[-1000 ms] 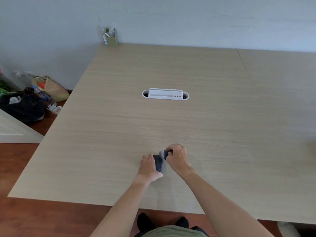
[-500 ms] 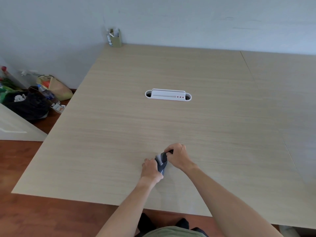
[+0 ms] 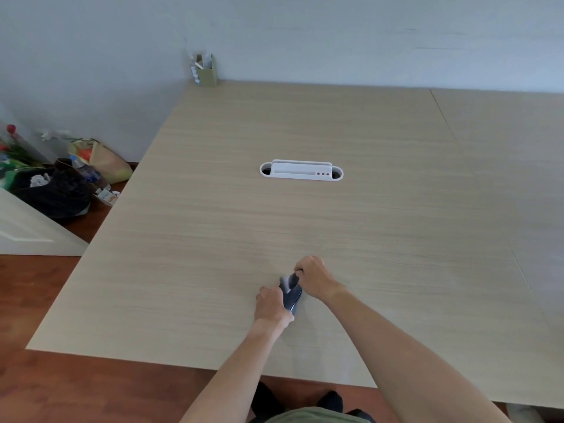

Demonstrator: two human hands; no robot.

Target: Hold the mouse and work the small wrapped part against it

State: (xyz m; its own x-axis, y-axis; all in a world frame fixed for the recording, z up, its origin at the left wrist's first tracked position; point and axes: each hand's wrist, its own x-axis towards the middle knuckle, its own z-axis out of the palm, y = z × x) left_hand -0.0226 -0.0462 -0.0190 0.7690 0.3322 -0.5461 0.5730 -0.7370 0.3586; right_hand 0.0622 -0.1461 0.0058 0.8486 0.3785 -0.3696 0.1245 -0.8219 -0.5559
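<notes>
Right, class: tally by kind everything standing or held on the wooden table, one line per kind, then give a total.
Dark grey handheld object, gripped between the left hand and right hand: 1
White cable-port insert set in the table: 1
Olive-green holder with papers, at the far corner: 1
Total: 3
</notes>
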